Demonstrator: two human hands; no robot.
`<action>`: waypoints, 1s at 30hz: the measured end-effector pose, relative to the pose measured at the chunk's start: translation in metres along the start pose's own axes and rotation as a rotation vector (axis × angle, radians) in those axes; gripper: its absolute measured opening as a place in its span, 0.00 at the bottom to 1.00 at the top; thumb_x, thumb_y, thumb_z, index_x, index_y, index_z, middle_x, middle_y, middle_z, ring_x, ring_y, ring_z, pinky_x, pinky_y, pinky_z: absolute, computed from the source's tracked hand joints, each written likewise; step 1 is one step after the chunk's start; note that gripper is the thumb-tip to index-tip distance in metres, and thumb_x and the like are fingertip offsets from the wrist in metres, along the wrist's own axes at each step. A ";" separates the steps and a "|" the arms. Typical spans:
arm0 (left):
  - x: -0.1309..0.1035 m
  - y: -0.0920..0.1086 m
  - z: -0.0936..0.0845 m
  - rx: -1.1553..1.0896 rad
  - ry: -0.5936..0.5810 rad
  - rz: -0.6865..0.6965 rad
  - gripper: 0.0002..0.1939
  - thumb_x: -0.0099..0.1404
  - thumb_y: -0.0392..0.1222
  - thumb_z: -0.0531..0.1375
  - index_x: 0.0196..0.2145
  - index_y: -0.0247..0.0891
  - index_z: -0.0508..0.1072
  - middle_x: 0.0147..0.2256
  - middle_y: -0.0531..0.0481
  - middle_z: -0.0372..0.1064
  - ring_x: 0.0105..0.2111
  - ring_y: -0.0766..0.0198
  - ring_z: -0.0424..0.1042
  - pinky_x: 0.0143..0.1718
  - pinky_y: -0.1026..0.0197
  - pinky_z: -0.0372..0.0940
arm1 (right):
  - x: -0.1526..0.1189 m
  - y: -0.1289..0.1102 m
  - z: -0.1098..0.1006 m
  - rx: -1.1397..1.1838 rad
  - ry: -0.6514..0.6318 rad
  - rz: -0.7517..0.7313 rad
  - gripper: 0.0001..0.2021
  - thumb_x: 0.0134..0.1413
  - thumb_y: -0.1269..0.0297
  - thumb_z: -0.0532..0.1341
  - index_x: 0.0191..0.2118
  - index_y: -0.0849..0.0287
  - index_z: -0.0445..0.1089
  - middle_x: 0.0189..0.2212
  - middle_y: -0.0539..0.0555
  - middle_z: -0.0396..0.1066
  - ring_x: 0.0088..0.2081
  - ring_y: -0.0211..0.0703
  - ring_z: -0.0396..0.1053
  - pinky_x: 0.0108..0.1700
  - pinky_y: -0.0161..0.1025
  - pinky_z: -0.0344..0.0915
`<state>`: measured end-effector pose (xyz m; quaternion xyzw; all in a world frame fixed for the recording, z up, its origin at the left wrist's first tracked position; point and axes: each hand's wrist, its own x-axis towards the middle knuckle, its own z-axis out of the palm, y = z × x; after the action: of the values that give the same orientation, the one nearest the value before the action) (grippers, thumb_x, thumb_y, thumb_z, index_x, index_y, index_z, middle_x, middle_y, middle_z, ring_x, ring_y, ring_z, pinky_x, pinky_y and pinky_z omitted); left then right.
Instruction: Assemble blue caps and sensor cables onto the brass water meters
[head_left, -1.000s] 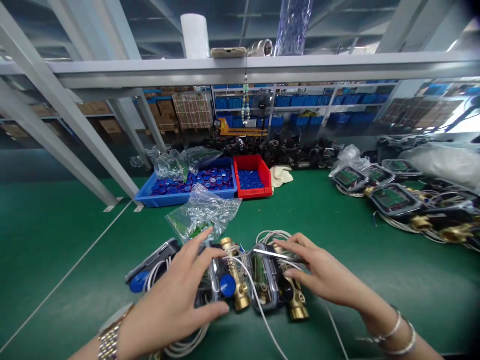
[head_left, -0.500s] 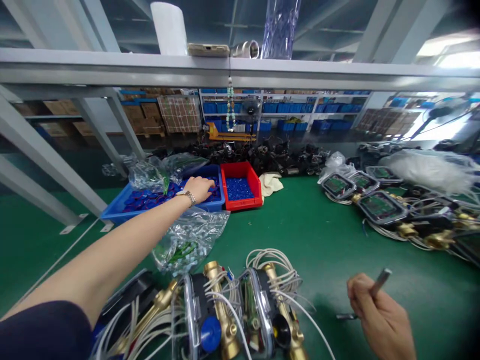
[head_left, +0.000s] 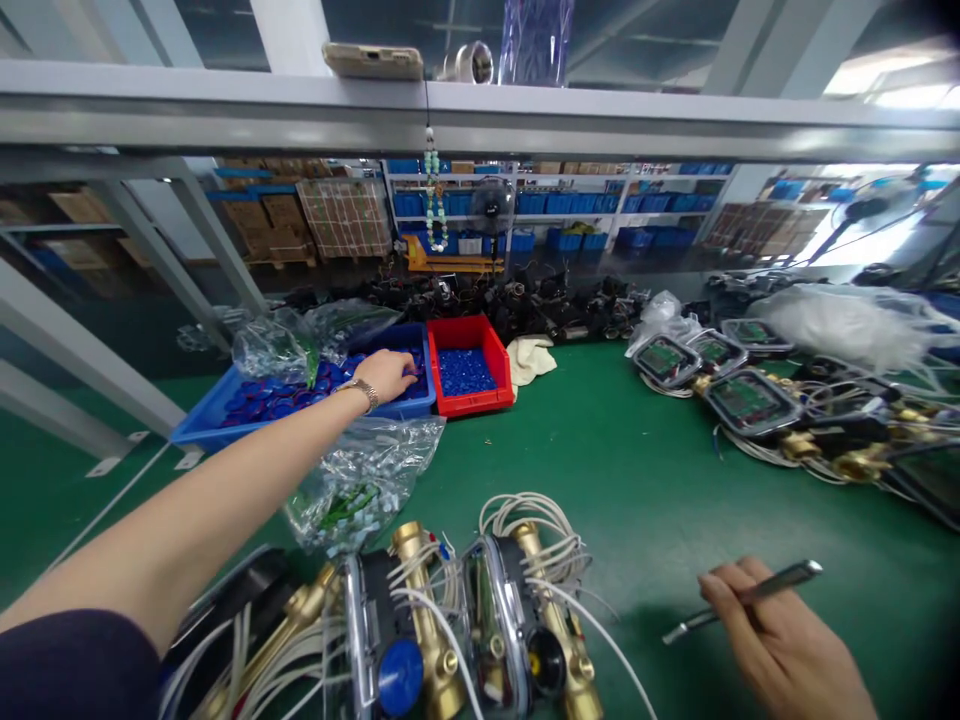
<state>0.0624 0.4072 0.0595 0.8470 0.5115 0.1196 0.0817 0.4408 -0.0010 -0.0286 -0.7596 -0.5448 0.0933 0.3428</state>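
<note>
My left hand (head_left: 385,376) reaches into the blue bin (head_left: 251,428), its fingers curled down among round blue caps (head_left: 281,402). The fingertips are partly hidden, so what they grip does not show. My right hand (head_left: 784,630) is closed round a slim silver metal tool (head_left: 787,577); its flat narrow end points left, just over the green table. Between my arms, at the near edge, lie brass meters with clear-covered black housings. One carries a blue cap (head_left: 400,677); another shows an uncovered black round part (head_left: 545,662).
Beside the blue bin stands a red bin (head_left: 474,405) of small blue pieces. A clear plastic bag (head_left: 367,490) with pale and green parts lies before it. A cloth (head_left: 531,358) and more meters (head_left: 752,402) lie farther right. A grey shelf beam (head_left: 600,115) crosses above.
The view has shifted slightly. My left hand stays in the blue bin. The tool in my right hand has tilted to a flatter angle, and more of its length shows.
</note>
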 end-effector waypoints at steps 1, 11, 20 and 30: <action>-0.009 0.006 -0.006 -0.059 0.024 0.006 0.15 0.67 0.50 0.62 0.41 0.34 0.74 0.42 0.45 0.74 0.45 0.55 0.73 0.51 0.48 0.67 | -0.003 0.000 -0.004 0.014 -0.072 0.014 0.17 0.60 0.43 0.57 0.34 0.50 0.73 0.32 0.55 0.74 0.34 0.51 0.72 0.37 0.44 0.69; -0.161 0.119 -0.038 -0.906 -0.141 0.062 0.18 0.65 0.55 0.62 0.42 0.37 0.67 0.40 0.48 0.78 0.37 0.61 0.79 0.43 0.56 0.72 | -0.049 -0.007 -0.026 0.513 -0.609 0.276 0.18 0.65 0.48 0.56 0.52 0.48 0.76 0.46 0.58 0.79 0.43 0.49 0.78 0.47 0.46 0.75; -0.255 0.165 -0.052 -1.169 -0.358 -0.262 0.20 0.63 0.49 0.68 0.50 0.42 0.71 0.33 0.53 0.77 0.36 0.64 0.79 0.42 0.64 0.72 | -0.077 -0.007 -0.023 1.059 -0.528 0.429 0.21 0.64 0.51 0.60 0.55 0.57 0.76 0.57 0.66 0.72 0.56 0.60 0.73 0.56 0.56 0.72; -0.291 0.192 -0.011 -1.173 -0.252 -0.235 0.26 0.57 0.47 0.72 0.50 0.43 0.70 0.39 0.50 0.77 0.35 0.62 0.78 0.37 0.60 0.73 | -0.076 -0.008 -0.007 1.021 -0.151 0.443 0.29 0.55 0.58 0.71 0.61 0.50 0.65 0.38 0.54 0.77 0.30 0.38 0.75 0.33 0.36 0.75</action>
<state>0.0917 0.0607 0.0852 0.6064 0.4366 0.2705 0.6070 0.4087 -0.0704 -0.0360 -0.5847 -0.2809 0.4694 0.5992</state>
